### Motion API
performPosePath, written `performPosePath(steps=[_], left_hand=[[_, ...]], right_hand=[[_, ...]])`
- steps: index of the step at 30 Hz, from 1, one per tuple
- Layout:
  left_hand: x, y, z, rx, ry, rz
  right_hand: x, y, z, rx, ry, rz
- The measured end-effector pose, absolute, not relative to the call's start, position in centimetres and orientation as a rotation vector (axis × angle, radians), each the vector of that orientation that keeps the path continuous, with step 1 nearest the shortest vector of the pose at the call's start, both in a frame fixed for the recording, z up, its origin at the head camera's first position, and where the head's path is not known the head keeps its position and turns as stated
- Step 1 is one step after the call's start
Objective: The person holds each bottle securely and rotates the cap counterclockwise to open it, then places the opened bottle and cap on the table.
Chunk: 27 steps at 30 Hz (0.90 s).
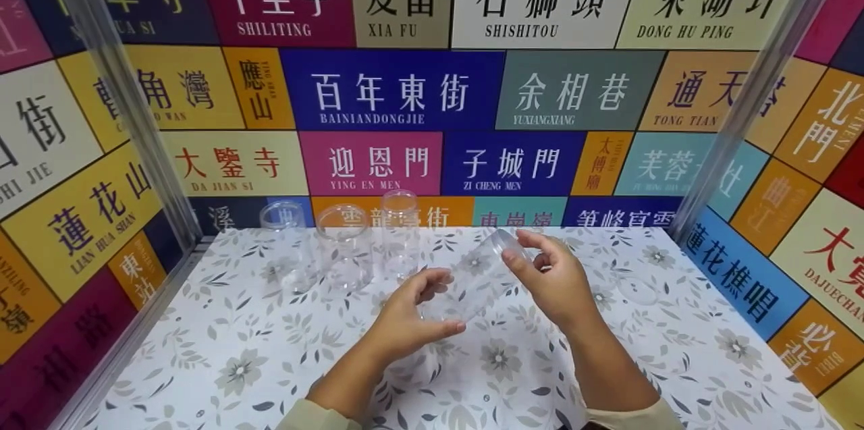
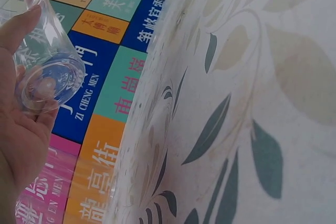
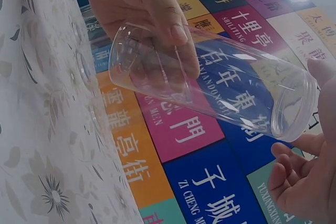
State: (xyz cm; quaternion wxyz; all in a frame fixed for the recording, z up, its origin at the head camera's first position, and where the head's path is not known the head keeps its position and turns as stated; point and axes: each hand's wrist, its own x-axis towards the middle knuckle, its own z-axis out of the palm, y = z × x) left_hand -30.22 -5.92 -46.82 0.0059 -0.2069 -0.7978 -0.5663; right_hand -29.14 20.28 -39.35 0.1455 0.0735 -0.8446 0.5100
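Observation:
A clear cylindrical jar (image 1: 467, 281) is held tilted above the table between both hands. My left hand (image 1: 408, 318) grips its lower end, with the thumb on one side and the fingers on the other, as the right wrist view shows. At the upper, ringed end of the jar (image 3: 210, 80), my right hand (image 1: 557, 281) pinches the rim between thumb and fingers. The jar looks see-through, with the wall panels visible behind it. Whether a lid sits on the ringed end, I cannot tell.
Toward the back left stand three more clear containers: a left one (image 1: 287, 251), a wider middle one (image 1: 345, 254) and a narrow one (image 1: 401, 234). A clear round disc (image 1: 638, 290) lies on the flowered tabletop (image 1: 324, 362) at the right. Lettered panels (image 1: 388, 89) enclose the table.

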Motion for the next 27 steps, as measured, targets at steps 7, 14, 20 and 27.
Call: performPosePath(steps=[7, 14, 20, 27], left_hand=[[-30.25, -5.84, -46.77, -0.627, -2.531, -1.791], [-30.15, -5.92, -46.66, -0.65, -2.521, -1.792], [-30.16, -6.06, -46.69, -0.66, -2.51, -1.809], [-30.19, -6.08, -46.74, -0.675, -2.506, -1.802]], right_hand=[[-29.01, 20.1, -39.35, 0.3, -2.347, 1.577], [-28.75, 20.16, -39.25, 0.441, -2.281, 1.724], [-28.87, 20.42, -39.39, 0.556, -2.27, 1.728], [-28.95, 20.55, -39.45, 0.605, -2.302, 1.683]])
